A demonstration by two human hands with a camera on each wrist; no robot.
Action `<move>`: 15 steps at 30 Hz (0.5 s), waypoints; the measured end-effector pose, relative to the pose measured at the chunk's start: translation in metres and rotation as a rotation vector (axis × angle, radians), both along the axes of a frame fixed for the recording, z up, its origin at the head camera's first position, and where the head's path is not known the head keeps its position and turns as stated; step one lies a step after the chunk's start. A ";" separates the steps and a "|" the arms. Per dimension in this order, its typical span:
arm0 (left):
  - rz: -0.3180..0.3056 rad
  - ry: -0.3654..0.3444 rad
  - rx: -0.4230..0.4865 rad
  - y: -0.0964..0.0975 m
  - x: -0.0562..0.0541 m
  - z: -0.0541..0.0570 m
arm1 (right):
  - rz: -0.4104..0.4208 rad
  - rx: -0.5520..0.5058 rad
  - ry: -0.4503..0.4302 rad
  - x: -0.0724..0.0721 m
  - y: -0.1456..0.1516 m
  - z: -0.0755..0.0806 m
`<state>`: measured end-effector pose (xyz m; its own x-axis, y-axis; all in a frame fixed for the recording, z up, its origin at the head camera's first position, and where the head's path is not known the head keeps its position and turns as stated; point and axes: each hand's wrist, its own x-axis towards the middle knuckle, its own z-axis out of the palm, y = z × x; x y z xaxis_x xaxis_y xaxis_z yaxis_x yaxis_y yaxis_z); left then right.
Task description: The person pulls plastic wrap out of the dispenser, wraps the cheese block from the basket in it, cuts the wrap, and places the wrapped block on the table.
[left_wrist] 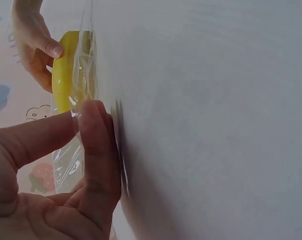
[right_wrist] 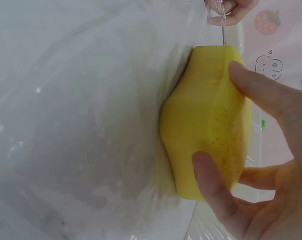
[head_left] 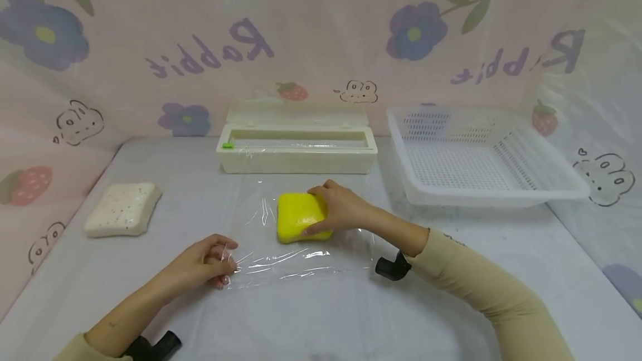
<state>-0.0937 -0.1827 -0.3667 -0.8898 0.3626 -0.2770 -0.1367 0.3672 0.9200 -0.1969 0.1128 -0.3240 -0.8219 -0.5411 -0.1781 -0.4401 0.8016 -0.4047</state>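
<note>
A yellow square block, soft-looking like a sponge or dough piece (head_left: 300, 217), sits on a sheet of clear plastic wrap (head_left: 281, 263) in the middle of the table. My right hand (head_left: 346, 208) grips its right side, thumb at the near edge and fingers at the far edge; small reddish specks show on its top in the right wrist view. At the sheet's near left corner, my left hand (head_left: 208, 261) pinches the film between thumb and fingers. The wrap runs back toward a cream wrap dispenser (head_left: 298, 160), whose lid stands raised.
A white speckled square block (head_left: 122, 209) lies at the table's left. To the right at the back stands a white perforated plastic basket (head_left: 486, 196). A green slider (head_left: 228, 145) sits on the dispenser's left end. Printed curtains hang behind and at both sides.
</note>
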 end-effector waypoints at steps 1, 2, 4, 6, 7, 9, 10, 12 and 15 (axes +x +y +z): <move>-0.007 0.005 0.006 -0.001 0.000 0.000 | 0.007 0.002 0.005 0.000 0.000 0.000; -0.013 0.009 0.012 -0.002 0.000 0.000 | 0.014 0.004 0.009 0.001 0.001 0.000; -0.023 0.017 0.015 -0.004 0.001 0.000 | 0.026 0.008 0.013 0.001 0.001 0.000; -0.030 0.021 0.011 -0.005 0.002 0.001 | 0.042 0.008 0.010 0.001 0.002 0.000; -0.032 0.024 0.001 -0.006 0.003 0.001 | 0.051 0.002 0.004 0.001 0.003 0.000; -0.031 0.038 -0.042 -0.007 0.005 0.001 | 0.062 -0.030 -0.017 0.001 0.006 -0.001; -0.026 0.051 -0.077 -0.007 0.006 0.001 | 0.064 -0.052 -0.030 0.002 0.008 -0.002; -0.008 0.090 -0.163 -0.006 0.008 0.001 | 0.054 -0.101 -0.052 0.004 0.015 -0.004; 0.016 0.161 -0.290 -0.005 0.012 0.003 | 0.029 -0.176 -0.063 0.011 0.029 -0.006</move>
<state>-0.0817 -0.1874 -0.3634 -0.9356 0.2746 -0.2221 -0.0064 0.6156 0.7881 -0.1864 0.1421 -0.3304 -0.7959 -0.5914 -0.1293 -0.4308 0.7034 -0.5654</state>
